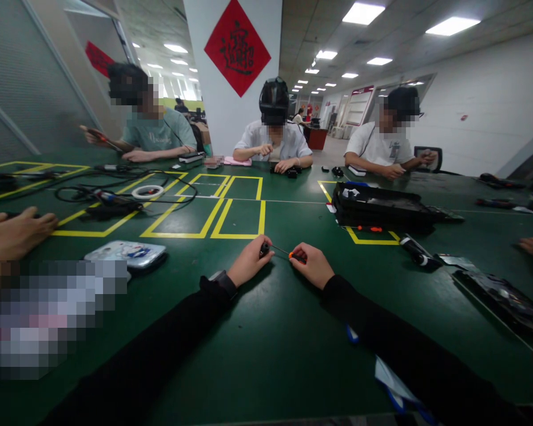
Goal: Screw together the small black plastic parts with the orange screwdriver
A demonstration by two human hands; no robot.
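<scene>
My left hand [249,264] is closed on a small dark rounded part [264,250], whose exact kind I cannot make out. In my right hand [314,266] is a screwdriver [298,258] with an orange-and-black handle, fingers wrapped round it. Its thin shaft points left toward the dark part; whether the tip touches it is too small to tell. Both hands are just above the green table [257,343], near its middle. A dark watch or band [220,285] circles my left wrist.
A stack of black trays or cases [377,207] lies at the right, beyond an open dark device [504,299]. A phone-like case [128,254] and cables [111,198] are at the left. Several people sit around the table; a neighbour's hand [15,234] rests at the left edge.
</scene>
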